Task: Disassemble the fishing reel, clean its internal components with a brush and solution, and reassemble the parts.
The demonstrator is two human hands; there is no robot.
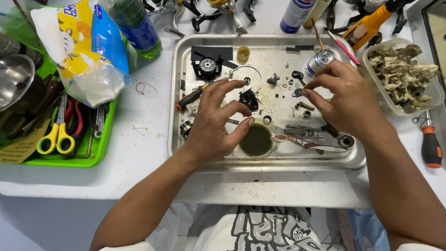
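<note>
- A person's two bare hands work over a shallow metal tray (179,93) set on a white desk, near its front edge.
- The left hand (218,125) hovers over the tray's front left area, fingers spread wide and curled, gripping nothing; its fingertips sit close to a small black reel part (249,99) near the tray's middle.
- The right hand (346,100) is over the tray's right side, thumb and forefinger drawn narrow around a tiny dark part (298,92); whether they grip it cannot be told.
- A small round cup of dark liquid (256,140) stands at the tray's front edge, just beside the left thumb.
- A green tray with yellow-handled scissors (55,135) sits at the desk's left edge.
</note>
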